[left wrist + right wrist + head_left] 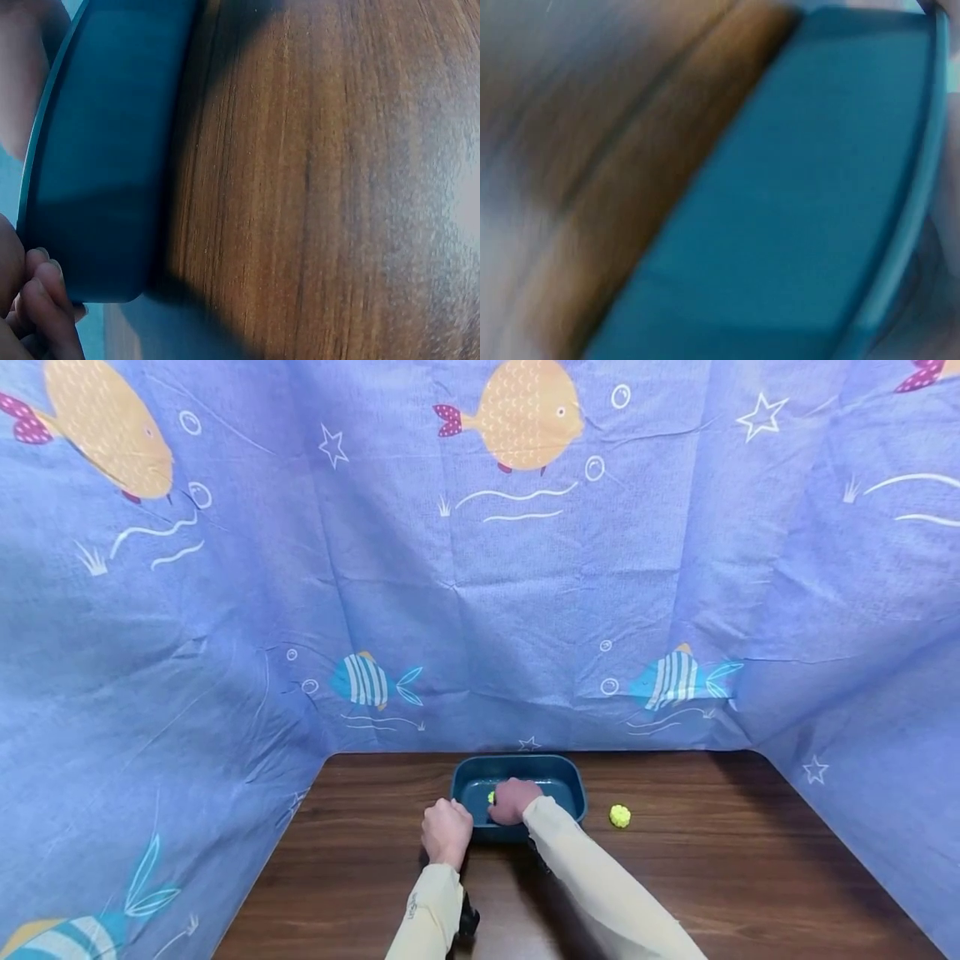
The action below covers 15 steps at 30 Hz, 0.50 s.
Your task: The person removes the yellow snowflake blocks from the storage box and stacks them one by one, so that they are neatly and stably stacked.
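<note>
A dark teal rectangular basin (517, 832) stands on the wooden table. At its near left corner my left hand (447, 832) grips the rim; in the left wrist view the curled fingers (49, 289) lie against the outer wall. Inside the basin is my right hand (515, 800), back upward, with a small bright yellow lump (491, 797) showing beside its fingers. The hand appears to hold this lump, mostly hidden beneath it. A knobbly yellow ball (619, 816) lies on the table right of the basin. The right wrist view is blurred and mainly shows the basin's outer wall (780, 195).
The dark brown wooden table (720, 860) extends to both sides of the basin. Blue fabric (510, 610) printed with fish and stars hangs behind the table and along its left and right sides. A black strap piece (468, 917) shows under the left sleeve.
</note>
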### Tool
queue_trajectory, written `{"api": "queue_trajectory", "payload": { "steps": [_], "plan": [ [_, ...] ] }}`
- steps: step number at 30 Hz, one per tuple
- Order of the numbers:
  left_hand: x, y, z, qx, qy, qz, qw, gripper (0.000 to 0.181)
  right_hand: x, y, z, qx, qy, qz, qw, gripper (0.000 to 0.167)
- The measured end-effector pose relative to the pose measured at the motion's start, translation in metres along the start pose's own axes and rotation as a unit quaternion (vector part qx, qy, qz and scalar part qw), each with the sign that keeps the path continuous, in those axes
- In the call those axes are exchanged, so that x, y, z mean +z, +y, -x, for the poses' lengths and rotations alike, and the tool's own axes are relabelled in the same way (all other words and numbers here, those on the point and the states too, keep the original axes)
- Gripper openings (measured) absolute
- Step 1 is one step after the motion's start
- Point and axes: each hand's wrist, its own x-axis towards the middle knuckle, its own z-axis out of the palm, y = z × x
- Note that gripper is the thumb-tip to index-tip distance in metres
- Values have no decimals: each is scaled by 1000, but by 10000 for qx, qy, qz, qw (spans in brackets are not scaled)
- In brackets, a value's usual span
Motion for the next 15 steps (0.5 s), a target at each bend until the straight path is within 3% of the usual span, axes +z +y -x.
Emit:
{"api": "queue_trajectory", "payload": {
  "steps": [4, 10, 15],
  "plan": [
    [0, -1, 0, -69, -22, -35, 10000, 35, -11, 12, 11, 62, -133, 92, 9998, 34],
    [1, -3, 0, -26, -39, 34, 10000, 35, -12, 32, 18, -100, 206, -11, 9997, 48],
    [2, 0, 1, -23, -95, 96, 9999, 35, -4, 47, 14, -7, 530, -576, 9969, 16]
  ]
}}
